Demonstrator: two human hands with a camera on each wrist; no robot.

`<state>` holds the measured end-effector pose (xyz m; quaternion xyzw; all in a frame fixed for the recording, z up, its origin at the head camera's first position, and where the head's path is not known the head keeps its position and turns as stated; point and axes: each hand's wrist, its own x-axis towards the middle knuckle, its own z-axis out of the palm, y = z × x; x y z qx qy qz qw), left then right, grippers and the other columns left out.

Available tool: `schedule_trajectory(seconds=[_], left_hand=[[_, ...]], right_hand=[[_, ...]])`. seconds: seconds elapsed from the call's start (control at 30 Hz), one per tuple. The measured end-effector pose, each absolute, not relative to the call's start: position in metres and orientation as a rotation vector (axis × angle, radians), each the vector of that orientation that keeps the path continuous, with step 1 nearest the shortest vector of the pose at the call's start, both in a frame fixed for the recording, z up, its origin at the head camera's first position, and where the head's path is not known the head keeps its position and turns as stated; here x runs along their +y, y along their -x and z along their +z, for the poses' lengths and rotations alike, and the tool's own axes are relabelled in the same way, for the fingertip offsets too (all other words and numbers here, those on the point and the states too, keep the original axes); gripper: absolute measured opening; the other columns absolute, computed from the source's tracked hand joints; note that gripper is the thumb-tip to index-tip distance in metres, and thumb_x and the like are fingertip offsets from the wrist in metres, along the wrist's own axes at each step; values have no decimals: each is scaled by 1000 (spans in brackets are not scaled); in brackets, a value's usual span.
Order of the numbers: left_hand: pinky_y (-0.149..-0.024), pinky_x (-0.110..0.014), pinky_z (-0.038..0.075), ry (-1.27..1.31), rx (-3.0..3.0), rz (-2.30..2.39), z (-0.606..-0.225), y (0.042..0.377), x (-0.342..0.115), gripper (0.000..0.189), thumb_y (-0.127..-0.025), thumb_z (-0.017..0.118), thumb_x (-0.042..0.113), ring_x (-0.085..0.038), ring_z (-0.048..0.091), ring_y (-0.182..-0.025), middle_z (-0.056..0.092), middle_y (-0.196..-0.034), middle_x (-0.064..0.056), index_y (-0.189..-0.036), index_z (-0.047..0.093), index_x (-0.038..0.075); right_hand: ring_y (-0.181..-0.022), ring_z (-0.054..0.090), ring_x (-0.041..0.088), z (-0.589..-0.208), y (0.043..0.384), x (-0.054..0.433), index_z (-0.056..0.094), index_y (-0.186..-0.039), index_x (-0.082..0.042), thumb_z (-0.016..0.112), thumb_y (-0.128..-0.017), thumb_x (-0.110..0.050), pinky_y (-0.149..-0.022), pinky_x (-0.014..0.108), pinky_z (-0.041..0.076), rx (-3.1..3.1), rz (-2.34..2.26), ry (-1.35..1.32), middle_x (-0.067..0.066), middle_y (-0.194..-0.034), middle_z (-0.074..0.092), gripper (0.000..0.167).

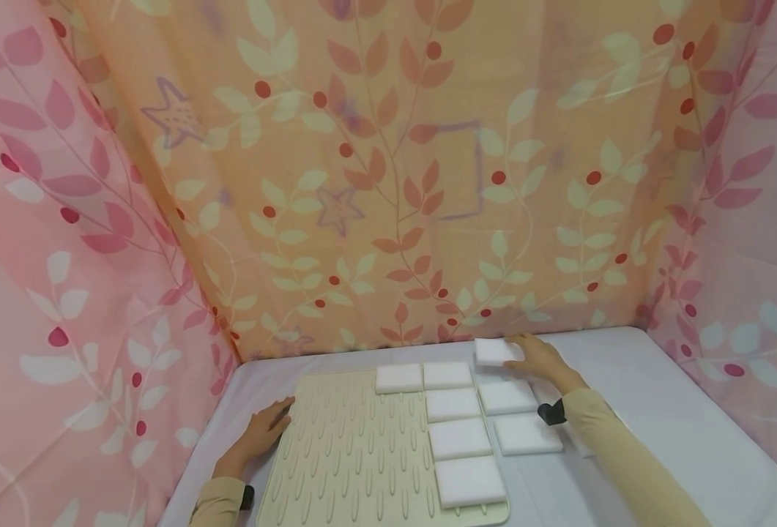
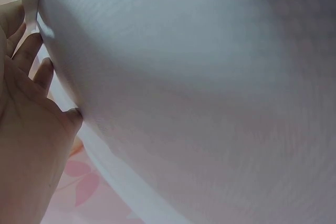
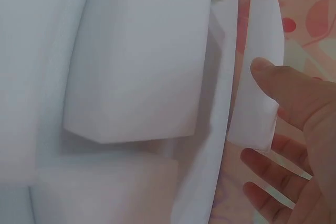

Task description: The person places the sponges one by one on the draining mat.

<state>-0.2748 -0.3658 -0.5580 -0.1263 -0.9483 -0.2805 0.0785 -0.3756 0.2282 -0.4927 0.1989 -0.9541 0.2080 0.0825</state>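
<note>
At the far right of the mat, my right hand pinches a white sponge block by its right end. The right wrist view shows the thumb lying on the face of that block, with the other fingers at its far side and lower edge. My left hand rests along the left edge of a cream ridged mat, fingers loosely extended at its rim. Several white blocks line the mat's right side, and another pair of blocks forms its top right row.
Right of the mat, more white blocks lie on the white-covered table, one partly hidden under my right forearm. Floral curtains enclose the table at the back and both sides.
</note>
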Motion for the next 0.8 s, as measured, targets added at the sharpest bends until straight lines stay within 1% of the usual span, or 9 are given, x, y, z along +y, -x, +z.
schedule_trajectory(seconds=[0.13,0.33,0.47,0.6,0.8], left_hand=[[-91,-77,10,371,-2839,-836,-557,273,-365,43,-92,54,17,-51,36,-125,48,-134,-24,-132,48,2],[-92,-77,10,379,-2835,-851,-555,272,-364,43,-92,54,15,-52,36,-125,48,-134,-24,-133,48,1],[-92,-77,11,384,-2840,-842,-554,273,-364,43,-93,53,15,-52,36,-125,48,-134,-24,-133,48,1],[-92,-77,11,388,-2840,-847,-553,273,-363,43,-93,53,15,-52,36,-125,47,-134,-24,-133,48,1],[-93,-77,11,375,-2853,-837,-552,272,-363,43,-93,53,15,-51,36,-126,47,-135,-24,-133,48,1]], right_hand=[[-113,49,45,-490,376,223,53,-127,-1,72,-79,-33,-87,58,42,-2845,602,-612,26,-126,49,61],[-115,48,46,-488,377,216,51,-129,-2,70,-80,-37,-84,59,43,-2863,603,-620,27,-132,45,63],[-114,47,47,-488,377,210,52,-128,1,71,-80,-34,-87,59,42,-2837,679,-646,29,-130,45,63],[-111,50,44,-490,378,204,52,-127,3,72,-80,-30,-90,55,42,-2802,759,-673,27,-125,49,61],[-107,53,41,-489,376,194,51,-127,3,73,-80,-29,-88,53,44,-2779,809,-704,25,-123,50,61]])
